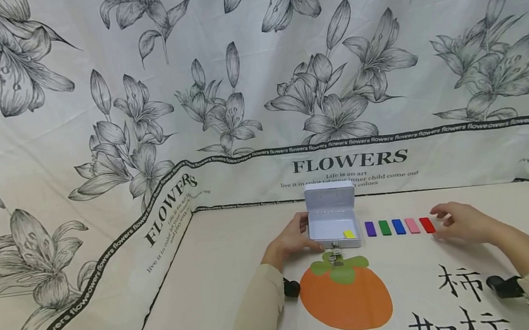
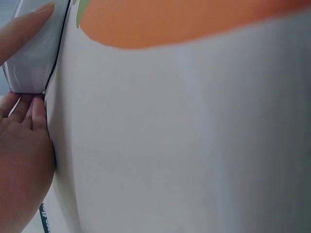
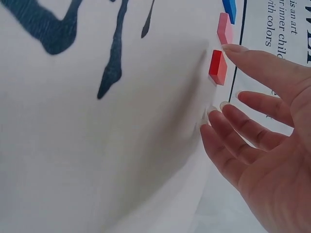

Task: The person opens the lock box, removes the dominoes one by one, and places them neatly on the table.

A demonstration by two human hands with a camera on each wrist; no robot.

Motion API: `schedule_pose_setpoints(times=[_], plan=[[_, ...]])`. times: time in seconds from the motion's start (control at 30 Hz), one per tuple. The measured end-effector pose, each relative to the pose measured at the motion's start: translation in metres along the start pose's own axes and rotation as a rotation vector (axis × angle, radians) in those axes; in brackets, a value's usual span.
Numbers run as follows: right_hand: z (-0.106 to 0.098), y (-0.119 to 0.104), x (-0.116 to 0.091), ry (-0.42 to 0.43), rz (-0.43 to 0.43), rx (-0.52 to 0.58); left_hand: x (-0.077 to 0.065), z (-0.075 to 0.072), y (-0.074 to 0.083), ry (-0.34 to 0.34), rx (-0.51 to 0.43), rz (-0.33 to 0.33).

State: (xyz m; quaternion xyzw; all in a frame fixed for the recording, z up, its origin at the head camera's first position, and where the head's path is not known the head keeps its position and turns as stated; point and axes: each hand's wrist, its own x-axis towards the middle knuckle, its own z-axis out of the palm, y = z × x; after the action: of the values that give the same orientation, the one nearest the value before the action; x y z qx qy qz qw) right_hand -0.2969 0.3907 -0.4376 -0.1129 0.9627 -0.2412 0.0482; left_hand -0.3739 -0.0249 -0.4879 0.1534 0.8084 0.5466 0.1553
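Draped behind and spread over the table, a lily-printed cloth [image 1: 95,123] with a persimmon picture [image 1: 345,293] is seen from the head camera. On it a small white tin box [image 1: 332,217] stands with its lid raised and a yellow block [image 1: 349,234] inside. Just to its right a row is laid out: purple block [image 1: 370,228], green block [image 1: 384,227], blue block [image 1: 399,226], pink block [image 1: 412,226], red block [image 1: 427,225]. The box's left side is gripped by the left hand [image 1: 292,240]; the right hand [image 1: 461,222] is held spread just beside the red block.

From the left wrist, the box corner [image 2: 34,63] is seen pinched between thumb and fingers [image 2: 36,114]; were this hold loosened, the light box could probably slide or its lid drop.

From the right wrist, fingers [image 3: 252,60] are seen extended and apart, nothing gripped, one tip at the red block [image 3: 218,67]. A careless sweep could knock the pink block [image 3: 224,28] out of line.
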Motion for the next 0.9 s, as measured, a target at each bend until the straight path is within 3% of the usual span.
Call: schedule_pose_setpoints(times=[0.37,0.9], plan=[[-0.003,-0.014,-0.007,0.031,-0.079,-0.046,0.0,0.0,-0.001,-0.002,-0.015,-0.001],[0.01,-0.07,0.008,0.07,-0.225,-0.012,-0.002,-0.002,0.003,-0.003,-0.009,-0.004]])
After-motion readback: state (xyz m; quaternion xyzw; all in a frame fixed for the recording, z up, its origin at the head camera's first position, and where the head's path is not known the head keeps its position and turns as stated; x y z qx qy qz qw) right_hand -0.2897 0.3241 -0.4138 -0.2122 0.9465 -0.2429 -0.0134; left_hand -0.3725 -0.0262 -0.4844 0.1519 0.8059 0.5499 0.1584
